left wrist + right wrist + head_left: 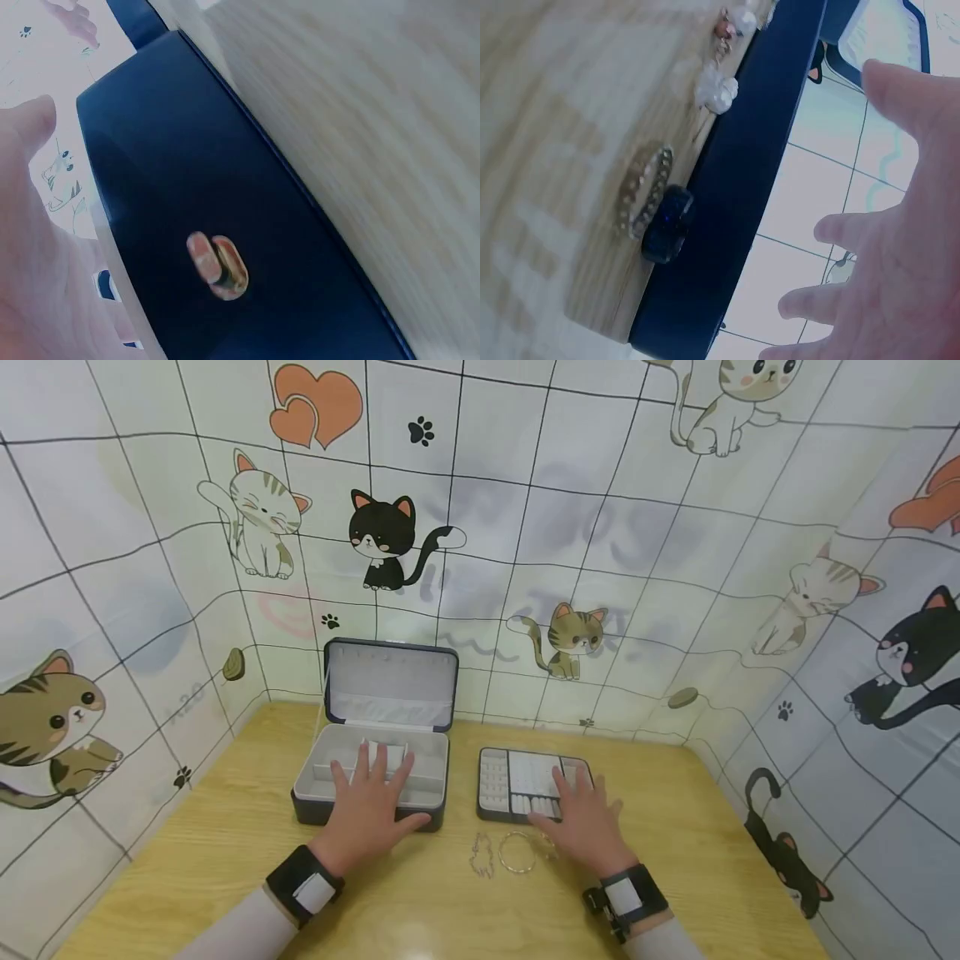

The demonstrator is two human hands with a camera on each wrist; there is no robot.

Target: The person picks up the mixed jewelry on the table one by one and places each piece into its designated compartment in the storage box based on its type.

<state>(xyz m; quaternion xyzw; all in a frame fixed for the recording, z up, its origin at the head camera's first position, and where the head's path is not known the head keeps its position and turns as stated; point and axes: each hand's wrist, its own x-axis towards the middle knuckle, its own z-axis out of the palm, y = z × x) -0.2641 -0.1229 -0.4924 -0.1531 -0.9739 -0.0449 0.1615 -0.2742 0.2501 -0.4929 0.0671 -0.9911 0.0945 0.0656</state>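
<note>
My left hand (367,818) is spread over the front of a dark blue jewelry box (311,811), whose lid (392,685) stands raised; its pale interior has compartments. In the left wrist view, a gold clasp (217,266) shows on the box's front. My right hand (588,822) spreads its fingers over the front right of a jewelry tray (493,781) with ring rolls and compartments. Neither hand grips anything; whether fingertips touch is unclear. Before the tray lie a chain bracelet (482,855) and a round bangle (517,833). The right wrist view shows a dark ring (667,229), a gold ring (654,191) and pearl jewelry (718,96).
A light wooden table (420,910) carries everything. Behind it and on both sides hangs a white cloth (495,518) with a grid and printed cats. Both wrists wear black straps (300,881).
</note>
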